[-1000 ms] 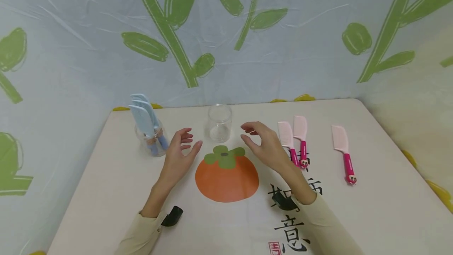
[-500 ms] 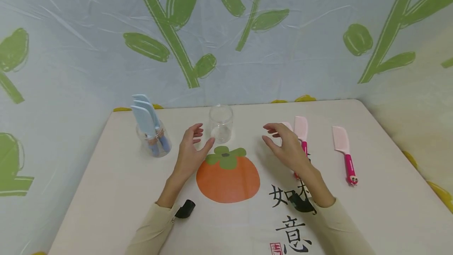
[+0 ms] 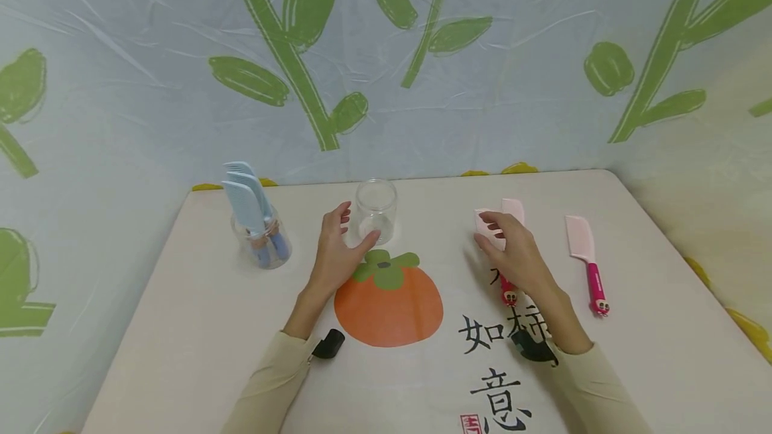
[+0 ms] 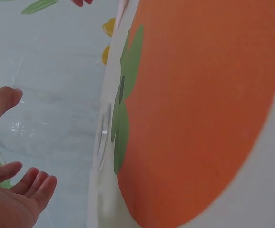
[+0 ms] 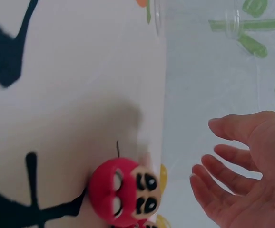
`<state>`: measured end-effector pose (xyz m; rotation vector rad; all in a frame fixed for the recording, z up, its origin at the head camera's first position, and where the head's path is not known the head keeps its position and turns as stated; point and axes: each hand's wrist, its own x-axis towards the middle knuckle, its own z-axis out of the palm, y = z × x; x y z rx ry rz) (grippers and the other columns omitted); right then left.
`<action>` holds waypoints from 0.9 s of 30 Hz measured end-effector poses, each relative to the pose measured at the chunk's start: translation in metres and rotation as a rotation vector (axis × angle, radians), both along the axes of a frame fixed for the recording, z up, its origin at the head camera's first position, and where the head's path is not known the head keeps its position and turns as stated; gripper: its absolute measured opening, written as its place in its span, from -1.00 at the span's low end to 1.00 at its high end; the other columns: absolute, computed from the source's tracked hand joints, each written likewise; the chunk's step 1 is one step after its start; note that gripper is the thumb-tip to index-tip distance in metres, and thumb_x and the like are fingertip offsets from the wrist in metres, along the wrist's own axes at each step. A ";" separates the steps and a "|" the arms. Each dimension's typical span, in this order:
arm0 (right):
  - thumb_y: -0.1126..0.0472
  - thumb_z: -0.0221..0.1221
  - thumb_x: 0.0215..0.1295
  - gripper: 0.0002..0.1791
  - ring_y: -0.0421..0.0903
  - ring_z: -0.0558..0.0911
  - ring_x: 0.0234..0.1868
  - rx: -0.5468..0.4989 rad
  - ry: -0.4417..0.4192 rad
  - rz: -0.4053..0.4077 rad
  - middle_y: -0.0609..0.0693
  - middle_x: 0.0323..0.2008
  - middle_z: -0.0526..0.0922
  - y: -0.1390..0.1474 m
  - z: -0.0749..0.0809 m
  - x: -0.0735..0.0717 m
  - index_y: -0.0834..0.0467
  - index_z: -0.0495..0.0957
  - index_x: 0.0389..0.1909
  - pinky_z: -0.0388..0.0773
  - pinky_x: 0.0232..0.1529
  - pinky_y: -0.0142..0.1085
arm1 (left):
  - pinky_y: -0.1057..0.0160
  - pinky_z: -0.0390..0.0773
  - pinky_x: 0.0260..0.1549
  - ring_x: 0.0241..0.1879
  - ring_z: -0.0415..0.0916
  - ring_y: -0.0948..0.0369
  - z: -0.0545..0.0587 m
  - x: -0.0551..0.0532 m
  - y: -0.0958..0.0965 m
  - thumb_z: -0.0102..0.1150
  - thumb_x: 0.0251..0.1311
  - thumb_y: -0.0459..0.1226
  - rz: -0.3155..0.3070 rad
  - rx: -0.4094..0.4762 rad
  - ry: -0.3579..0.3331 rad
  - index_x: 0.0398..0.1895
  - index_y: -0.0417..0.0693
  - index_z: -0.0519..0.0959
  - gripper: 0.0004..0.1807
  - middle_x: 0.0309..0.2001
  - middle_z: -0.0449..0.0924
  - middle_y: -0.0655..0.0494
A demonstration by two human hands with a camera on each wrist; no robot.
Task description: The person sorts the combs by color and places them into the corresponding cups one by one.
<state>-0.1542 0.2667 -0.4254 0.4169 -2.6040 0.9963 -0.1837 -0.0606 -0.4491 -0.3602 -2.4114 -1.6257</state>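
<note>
A clear jar [image 3: 376, 203] stands upright near the back of the table. My left hand [image 3: 338, 253] is at its left, fingers spread and thumb near the lower front; contact cannot be told. In the left wrist view the thumb and fingers of the left hand [image 4: 14, 199] stand apart around the faint jar [image 4: 37, 123]. Over two pale pink combs [image 3: 512, 207] with magenta handles hovers my right hand [image 3: 515, 253], loosely bent and partly hiding them. The right wrist view shows nothing within the right hand [image 5: 251, 171], and a cartoon-faced handle end [image 5: 121, 190] below.
Another pink comb [image 3: 581, 238] lies apart at the right. A second jar [image 3: 279, 250] at the left holds several light blue combs [image 3: 244, 203], handles down. The white table [image 3: 199, 327] carries a printed orange persimmon [image 3: 389, 317] and black characters [image 3: 499, 400].
My left hand has moved right and slightly forward to the clear jar. The right hand has moved right, from beside the jar to over the two pink combs. The objects stay put.
</note>
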 end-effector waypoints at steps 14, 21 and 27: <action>0.30 0.27 0.40 -0.50 0.27 0.53 -0.09 0.107 -0.186 -0.115 0.42 0.08 0.50 0.022 -0.006 0.009 0.45 0.41 0.26 0.63 -0.17 -0.01 | -0.13 0.39 0.27 0.29 0.28 -0.09 -0.002 -0.011 0.016 0.47 0.17 0.01 0.031 -0.053 -0.056 0.54 -0.19 0.16 0.00 0.32 0.28 -0.19; 0.31 0.29 0.38 -0.50 0.22 0.54 -0.15 0.135 -0.215 -0.134 0.42 -0.03 0.53 0.026 -0.009 0.011 0.48 0.42 0.23 0.62 -0.12 0.07 | -0.14 0.40 0.25 0.29 0.28 -0.09 -0.006 -0.017 0.020 0.47 0.16 0.02 0.043 -0.045 -0.072 0.54 -0.16 0.15 0.01 0.32 0.28 -0.17; 0.37 0.31 0.35 -0.52 0.15 0.55 -0.23 0.167 -0.193 -0.105 0.38 -0.12 0.58 0.026 -0.010 0.010 0.51 0.43 0.19 0.63 -0.17 0.03 | -0.13 0.41 0.24 0.25 0.30 -0.09 -0.007 -0.021 0.021 0.47 0.19 -0.04 0.042 -0.028 -0.055 0.49 -0.23 0.19 -0.07 0.26 0.30 -0.21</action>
